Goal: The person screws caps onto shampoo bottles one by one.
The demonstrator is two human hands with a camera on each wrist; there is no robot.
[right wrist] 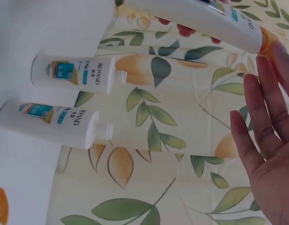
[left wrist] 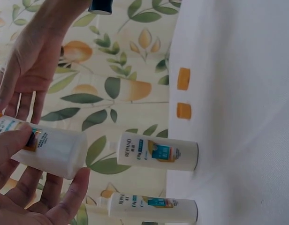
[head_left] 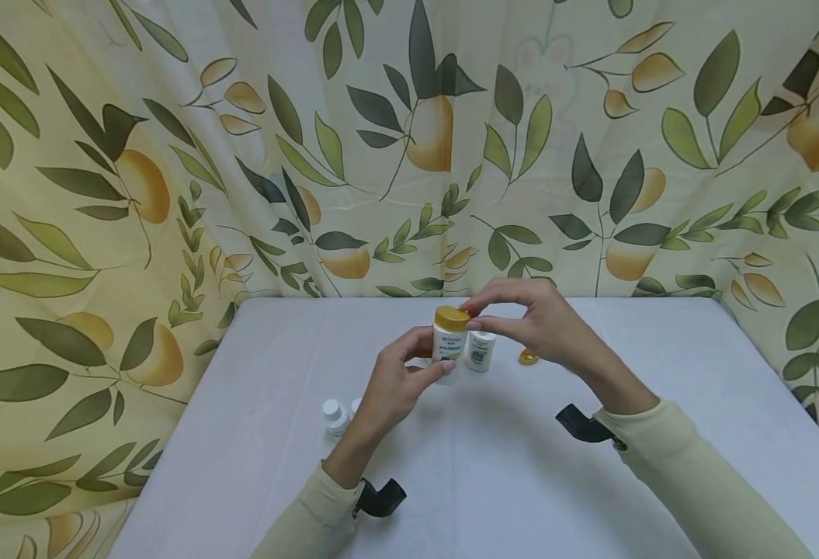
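The left hand (head_left: 397,380) grips a white REPAND bottle (head_left: 449,341) above the table (head_left: 521,481); the right hand (head_left: 538,322) pinches its yellow cap (head_left: 451,317) (probably the twisting step). Next calls for holding steady.

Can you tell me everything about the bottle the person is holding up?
The bottle is white, smooth and plastic-looking, with a yellow-orange cap on top. Its printed label says REPAND and has blue and orange patches. It is held roughly upright, tilted a little, in the air above the white table. The left hand grips its body, while the right hand's thumb and finger touch the cap. How tight the cap is can't be seen.
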